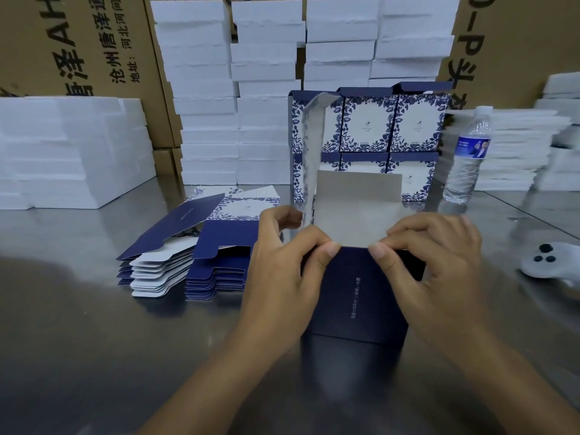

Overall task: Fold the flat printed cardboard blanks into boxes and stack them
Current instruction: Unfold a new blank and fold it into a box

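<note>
On the table (94,340) stands a half-folded navy box (354,293).

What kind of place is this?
Probably a packing workshop or warehouse: flat blanks lie on a steel table, folded boxes stand stacked behind, and white stacks and big cartons line the back.

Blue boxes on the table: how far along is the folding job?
Done: two rows of folded boxes stand stacked at the back. In hand: the left hand and right hand pinch a half-formed box, its grey flaps standing open. Left: two piles of flat blanks on the table beside it.
</note>
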Demonstrator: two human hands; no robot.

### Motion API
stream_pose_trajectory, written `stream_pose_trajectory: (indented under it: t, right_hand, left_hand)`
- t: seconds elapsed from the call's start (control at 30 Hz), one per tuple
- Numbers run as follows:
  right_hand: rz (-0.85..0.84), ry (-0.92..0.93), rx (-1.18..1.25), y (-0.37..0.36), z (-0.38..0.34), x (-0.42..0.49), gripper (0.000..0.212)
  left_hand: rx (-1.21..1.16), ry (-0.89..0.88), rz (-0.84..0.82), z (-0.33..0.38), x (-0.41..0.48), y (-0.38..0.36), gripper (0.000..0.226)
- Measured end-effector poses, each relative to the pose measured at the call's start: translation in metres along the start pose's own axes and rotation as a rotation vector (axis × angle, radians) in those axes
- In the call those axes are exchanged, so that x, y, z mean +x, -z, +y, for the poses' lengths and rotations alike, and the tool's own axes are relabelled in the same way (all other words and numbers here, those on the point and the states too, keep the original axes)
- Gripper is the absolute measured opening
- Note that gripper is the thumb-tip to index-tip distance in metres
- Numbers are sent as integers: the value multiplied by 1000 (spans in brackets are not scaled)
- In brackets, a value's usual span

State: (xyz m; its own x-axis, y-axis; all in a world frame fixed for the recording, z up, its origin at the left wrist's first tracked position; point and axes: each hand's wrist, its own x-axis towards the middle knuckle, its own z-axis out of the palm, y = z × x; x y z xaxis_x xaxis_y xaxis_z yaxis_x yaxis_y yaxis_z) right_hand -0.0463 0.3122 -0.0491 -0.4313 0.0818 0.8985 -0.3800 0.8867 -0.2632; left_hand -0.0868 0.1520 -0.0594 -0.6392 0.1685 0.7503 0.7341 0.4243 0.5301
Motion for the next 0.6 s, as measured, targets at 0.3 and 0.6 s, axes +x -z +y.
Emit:
stream_pose_trajectory:
  t: [0.3, 0.6]
  right_hand:
    - [-29, -41, 56, 3, 0, 0, 32]
    - [6, 16, 37, 8, 8, -3, 33]
  left_hand:
    - [235, -182, 154, -4, 3, 6, 35]
    - [185, -161, 144, -9, 4, 8, 36]
